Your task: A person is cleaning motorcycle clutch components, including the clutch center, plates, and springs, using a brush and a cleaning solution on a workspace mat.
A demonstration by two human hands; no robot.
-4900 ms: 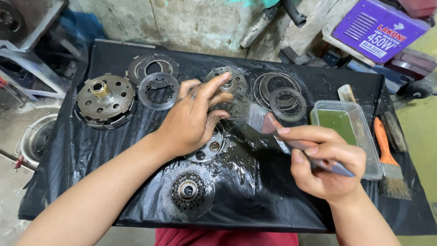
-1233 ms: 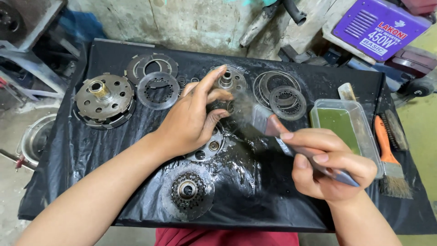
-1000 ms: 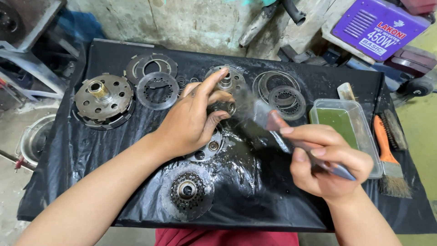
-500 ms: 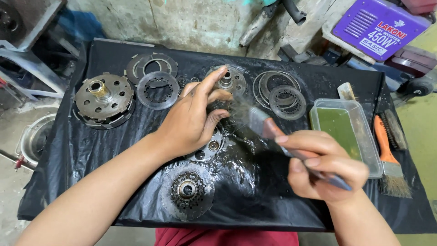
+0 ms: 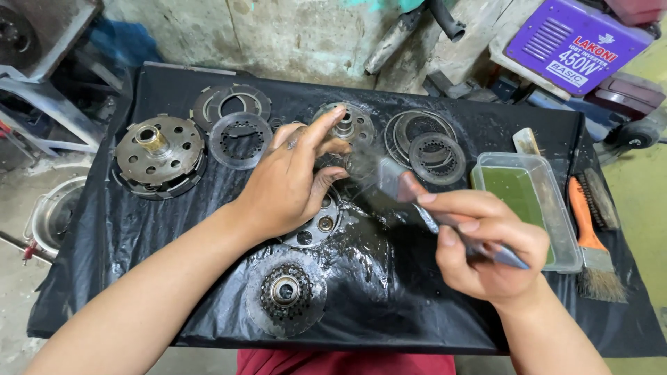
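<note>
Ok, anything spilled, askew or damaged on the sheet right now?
Yes: liquid is pooled on the black sheet around the round metal part under the left hand, near the brush in the right hand. The tray of green liquid sits upright. No damage visible.

head cam, looks steeply down, close over black-covered table (image 5: 174, 278)

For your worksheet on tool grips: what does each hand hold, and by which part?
Right hand holds a paintbrush by its handle. Left hand grips a metal part, mostly hidden.
</note>
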